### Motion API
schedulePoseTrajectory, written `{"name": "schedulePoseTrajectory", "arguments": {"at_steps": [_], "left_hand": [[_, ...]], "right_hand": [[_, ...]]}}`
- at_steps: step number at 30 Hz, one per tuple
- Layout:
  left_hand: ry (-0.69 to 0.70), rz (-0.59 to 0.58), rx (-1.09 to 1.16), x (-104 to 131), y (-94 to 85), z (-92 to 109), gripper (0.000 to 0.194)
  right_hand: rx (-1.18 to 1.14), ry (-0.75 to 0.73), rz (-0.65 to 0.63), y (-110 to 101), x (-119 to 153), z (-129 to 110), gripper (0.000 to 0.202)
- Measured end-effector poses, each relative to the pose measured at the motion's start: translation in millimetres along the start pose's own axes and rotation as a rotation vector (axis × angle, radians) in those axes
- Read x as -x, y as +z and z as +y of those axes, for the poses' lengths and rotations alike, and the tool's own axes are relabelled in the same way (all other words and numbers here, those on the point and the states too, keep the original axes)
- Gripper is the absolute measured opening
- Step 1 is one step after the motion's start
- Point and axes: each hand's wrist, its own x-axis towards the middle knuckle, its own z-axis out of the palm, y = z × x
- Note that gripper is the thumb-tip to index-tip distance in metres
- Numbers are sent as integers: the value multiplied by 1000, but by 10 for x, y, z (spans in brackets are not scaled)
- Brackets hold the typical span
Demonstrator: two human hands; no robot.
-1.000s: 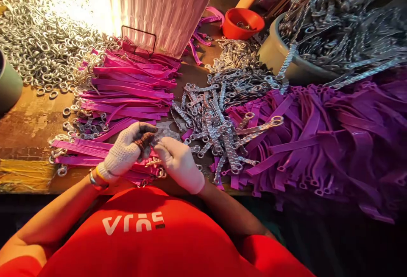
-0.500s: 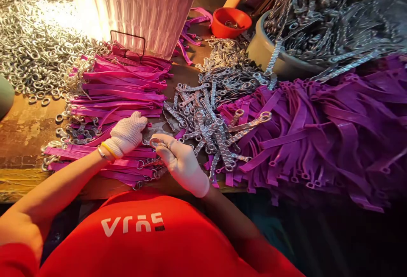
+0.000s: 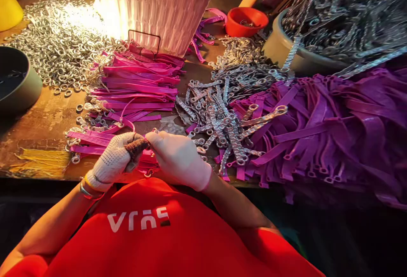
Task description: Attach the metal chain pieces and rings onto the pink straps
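Working Close, Fingertip to Fingertip

Gripping, by all appearances, a pink strap [image 3: 127,122] in the gloved left hand [image 3: 116,154], with thumb and fingers closed. Pinching a small metal piece [image 3: 155,130] in the gloved right hand [image 3: 178,154], showing only a glint of it above the bent fingers. Meeting in front of the red shirt [image 3: 152,247], almost fingertip to fingertip. Hiding most of the contact between the two hands, leaving any touch of strap on metal impossible to tell.

Pointing the strap's visible length away from the body and to the left, curving just beyond the left hand and lying nearer to it than to the right. Placing the metal piece at the right fingertips, just right of the left ones.

Facing a row of pink straps [image 3: 140,85] beyond the left hand, lying lengthwise from side to side on the tabletop [image 3: 54,116]. Bordering twisted metal strips [image 3: 219,120] just right of the right hand, then a heap of purple straps [image 3: 321,132] farther right. Having loose rings [image 3: 60,52] well beyond the left hand, a red bowl [image 3: 243,30] well beyond the right and a loaded tub [image 3: 276,41] farther right still.
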Motion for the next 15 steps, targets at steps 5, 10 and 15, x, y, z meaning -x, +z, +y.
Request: {"name": "schedulePoseTrajectory", "arguments": {"at_steps": [5,10,15], "left_hand": [[26,-30,7,71,-11,-175,39],[348,18,-540,38,-35,-343,15],[255,-125,-415,31,-105,-362,21]], "right_hand": [[158,-53,-56,5,70,-78,24],[197,28,-74,120,94,-110,23],[44,106,-54,78,67,-132,25]]}}
